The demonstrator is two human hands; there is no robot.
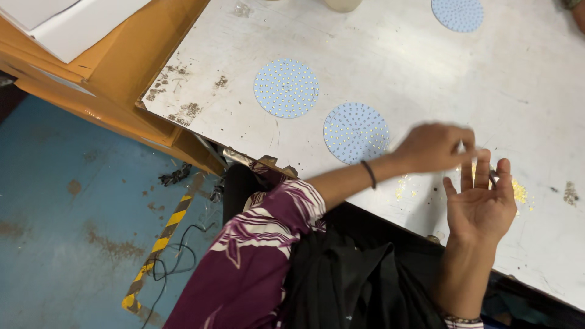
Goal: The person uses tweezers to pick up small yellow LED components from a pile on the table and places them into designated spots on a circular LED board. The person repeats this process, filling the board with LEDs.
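Observation:
My left hand (434, 147), blurred with motion, has its fingers pinched on a thin pale tool (461, 146) over the white table (390, 55). My right hand (481, 210) is palm up just beside it with fingers spread, and a thin dark tip (491, 177) shows between them. Small yellow bits (518, 192) lie scattered on the table beyond the right hand, and more yellow bits (402, 186) lie under the left wrist. A round pale-blue dotted board (356, 133) lies just left of my left hand. A second dotted board (286, 88) lies further left.
A third dotted board (457, 13) lies at the far edge of the worn table. An orange cardboard box (128, 61) with white sheets leans at the table's left corner. Below is a blue floor (67, 231) with striped tape (161, 240) and a black cable (177, 259).

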